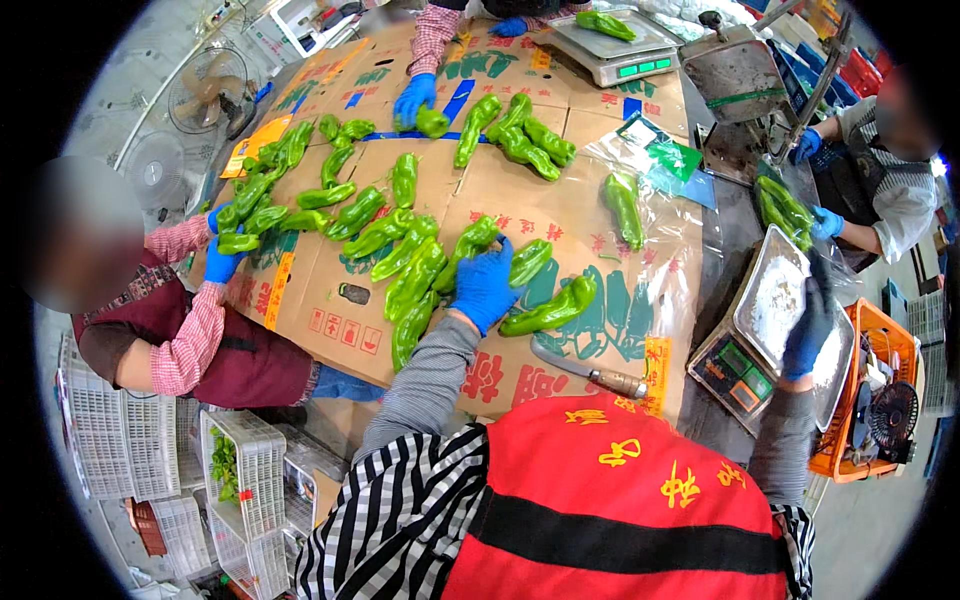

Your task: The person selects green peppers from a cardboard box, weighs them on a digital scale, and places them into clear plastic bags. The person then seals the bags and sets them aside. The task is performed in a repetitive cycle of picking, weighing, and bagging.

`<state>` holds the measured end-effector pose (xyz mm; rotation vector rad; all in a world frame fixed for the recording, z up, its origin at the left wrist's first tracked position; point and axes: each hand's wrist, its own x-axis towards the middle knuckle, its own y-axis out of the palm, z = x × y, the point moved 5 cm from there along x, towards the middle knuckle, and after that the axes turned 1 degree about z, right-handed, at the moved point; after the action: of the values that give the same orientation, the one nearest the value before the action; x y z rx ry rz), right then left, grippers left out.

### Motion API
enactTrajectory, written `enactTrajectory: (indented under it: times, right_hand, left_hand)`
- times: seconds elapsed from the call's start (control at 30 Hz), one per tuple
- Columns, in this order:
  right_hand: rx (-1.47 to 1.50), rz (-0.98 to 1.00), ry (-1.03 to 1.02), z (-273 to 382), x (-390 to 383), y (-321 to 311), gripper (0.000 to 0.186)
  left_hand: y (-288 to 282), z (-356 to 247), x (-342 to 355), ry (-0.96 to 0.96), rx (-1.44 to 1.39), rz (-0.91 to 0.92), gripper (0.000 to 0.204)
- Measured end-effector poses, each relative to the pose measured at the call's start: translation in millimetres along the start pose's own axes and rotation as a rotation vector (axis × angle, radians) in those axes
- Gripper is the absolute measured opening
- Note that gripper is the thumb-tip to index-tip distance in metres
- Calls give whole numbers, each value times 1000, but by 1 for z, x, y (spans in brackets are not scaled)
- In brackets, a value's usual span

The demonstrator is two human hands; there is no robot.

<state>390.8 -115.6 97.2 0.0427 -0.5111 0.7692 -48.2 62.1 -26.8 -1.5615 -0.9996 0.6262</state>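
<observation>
My left hand [485, 287], in a blue glove, closes over a long green pepper [468, 250] on the cardboard-covered table. Other green peppers lie around it: a cluster [412, 275] to its left, one pepper [530, 262] at its right, and another pepper [560, 307] nearer me. My right hand [808, 330], also gloved in blue, reaches over the white-dusted metal tray [772, 285] of a scale, its fingers stretched away from me. Beside its fingertips, a co-worker's gloved hands [826, 222] hold a clear bag with green peppers [783, 212] inside.
A knife with a wooden handle [618, 382] lies near the table's front edge. One pepper [624, 210] rests on clear plastic film. Two other people's gloved hands [415, 100] [222, 258] handle peppers. A second scale [612, 50] stands at the far side; an orange crate [835, 460] sits at right.
</observation>
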Motion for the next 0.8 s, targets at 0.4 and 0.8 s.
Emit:
enactTrajectory:
  times: [0.4, 0.8]
  right_hand:
    - [578, 837, 830, 22, -164, 155, 48]
    - [554, 664, 606, 34, -134, 83, 59]
  left_hand:
    - [-3, -132, -43, 19, -1521, 146, 32]
    - [-61, 137, -47, -201, -173, -366, 45]
